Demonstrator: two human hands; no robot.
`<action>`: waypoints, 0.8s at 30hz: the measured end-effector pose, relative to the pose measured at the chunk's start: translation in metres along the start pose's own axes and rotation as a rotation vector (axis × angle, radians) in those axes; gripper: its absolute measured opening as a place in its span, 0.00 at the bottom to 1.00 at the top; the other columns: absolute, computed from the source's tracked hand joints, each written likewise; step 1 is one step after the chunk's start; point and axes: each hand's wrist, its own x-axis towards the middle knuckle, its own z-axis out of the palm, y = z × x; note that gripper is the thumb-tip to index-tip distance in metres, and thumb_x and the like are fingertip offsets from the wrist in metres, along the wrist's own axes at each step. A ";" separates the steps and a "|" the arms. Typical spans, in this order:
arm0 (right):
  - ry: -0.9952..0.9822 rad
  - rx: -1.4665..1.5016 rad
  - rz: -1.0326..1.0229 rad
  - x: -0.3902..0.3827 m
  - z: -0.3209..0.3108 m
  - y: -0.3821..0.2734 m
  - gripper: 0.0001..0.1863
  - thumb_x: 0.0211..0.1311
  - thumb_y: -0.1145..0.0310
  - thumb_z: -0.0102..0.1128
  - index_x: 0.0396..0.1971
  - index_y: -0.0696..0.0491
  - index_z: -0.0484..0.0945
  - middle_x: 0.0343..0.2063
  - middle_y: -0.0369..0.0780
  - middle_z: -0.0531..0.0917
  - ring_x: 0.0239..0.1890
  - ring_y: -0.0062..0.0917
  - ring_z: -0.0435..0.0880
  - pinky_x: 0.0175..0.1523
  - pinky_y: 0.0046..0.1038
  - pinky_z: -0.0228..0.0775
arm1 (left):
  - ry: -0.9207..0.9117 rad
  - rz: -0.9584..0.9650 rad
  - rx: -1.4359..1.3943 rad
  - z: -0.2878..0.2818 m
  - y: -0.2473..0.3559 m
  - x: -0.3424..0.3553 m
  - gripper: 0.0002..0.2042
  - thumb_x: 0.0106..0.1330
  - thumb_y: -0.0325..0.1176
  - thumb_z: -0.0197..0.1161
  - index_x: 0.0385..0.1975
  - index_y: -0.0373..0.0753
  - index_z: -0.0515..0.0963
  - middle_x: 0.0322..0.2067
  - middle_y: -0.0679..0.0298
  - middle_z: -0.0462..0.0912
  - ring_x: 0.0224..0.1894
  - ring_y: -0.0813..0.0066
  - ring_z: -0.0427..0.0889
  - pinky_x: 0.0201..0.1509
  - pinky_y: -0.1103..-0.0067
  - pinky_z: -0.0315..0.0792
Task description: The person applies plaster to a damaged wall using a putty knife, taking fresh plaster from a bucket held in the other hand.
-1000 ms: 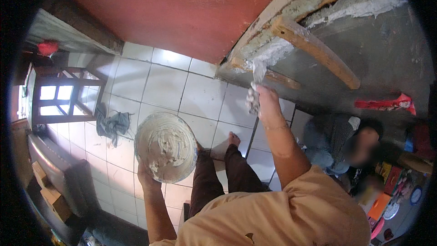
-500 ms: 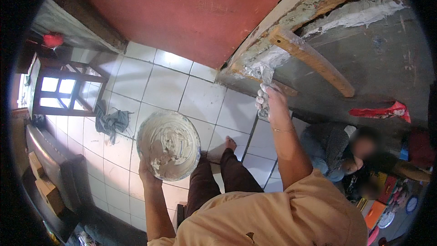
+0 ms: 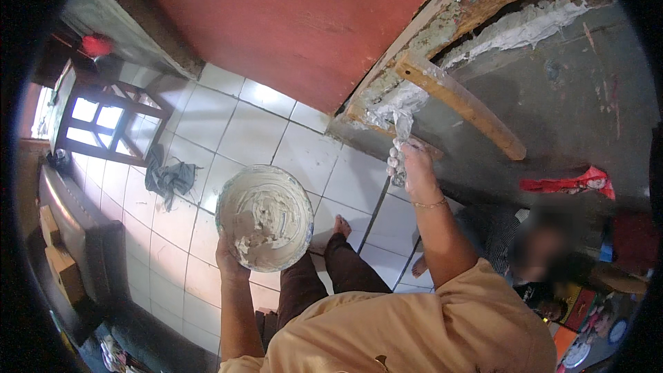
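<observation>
My left hand [image 3: 231, 260] grips the rim and side of a round basin [image 3: 309, 224], its thumb and fingers partly hidden behind it. White, creamy plaster [image 3: 266, 217] is smeared around the basin's inside. My right hand [image 3: 416, 164], its fingers coated white, is closed on a crumpled, plaster-smeared strip [image 3: 402, 124], which looks like plastic or cloth. That strip reaches the white-filled gap [image 3: 400, 100] along the edge of the grey wall [image 3: 573, 110]. Just above my right hand, a wooden bar [image 3: 463, 107] juts from the wall.
A red panel [image 3: 304, 21] adjoins the wall's peeling edge. A person [image 3: 497, 235] sits low at right near colourful items. On the tiled floor [image 3: 252, 131] lie a grey cloth [image 3: 169, 176] and, further left, a wooden stool [image 3: 103, 124]. A dark sofa [image 3: 83, 214] stands at left.
The view has shifted slightly. The basin appears a little further right; my right hand stays near the wall gap, still closed on the strip.
</observation>
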 end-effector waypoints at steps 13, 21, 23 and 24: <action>-0.423 -0.298 -0.067 -0.150 0.015 -0.086 0.12 0.64 0.75 0.44 0.44 0.60 0.71 0.21 0.38 0.73 0.16 0.19 0.71 0.19 0.21 0.64 | -0.114 0.079 -0.087 0.049 0.003 -0.043 0.25 0.73 0.45 0.43 0.63 0.34 0.62 0.60 0.52 0.69 0.61 0.56 0.70 0.64 0.59 0.65; -0.490 -0.368 -0.309 -0.226 -0.017 -0.173 0.15 0.62 0.76 0.42 0.45 0.64 0.74 0.27 0.38 0.78 0.23 0.20 0.75 0.26 0.20 0.69 | -0.162 0.187 -0.177 0.099 0.021 -0.103 0.23 0.74 0.43 0.40 0.62 0.35 0.63 0.59 0.55 0.72 0.57 0.55 0.73 0.61 0.60 0.69; -0.445 -0.522 -0.543 -0.220 -0.030 -0.177 0.17 0.61 0.78 0.42 0.47 0.65 0.74 0.29 0.39 0.79 0.24 0.20 0.76 0.28 0.20 0.69 | -0.187 0.238 -0.185 0.119 0.021 -0.116 0.22 0.74 0.42 0.41 0.61 0.35 0.65 0.58 0.55 0.72 0.57 0.56 0.74 0.61 0.60 0.69; -0.393 -0.633 -0.625 -0.226 -0.027 -0.183 0.19 0.61 0.79 0.46 0.51 0.64 0.73 0.35 0.42 0.80 0.32 0.25 0.78 0.35 0.23 0.70 | -0.180 0.259 -0.186 0.123 0.020 -0.124 0.22 0.74 0.42 0.41 0.61 0.35 0.65 0.58 0.55 0.72 0.57 0.56 0.74 0.61 0.60 0.69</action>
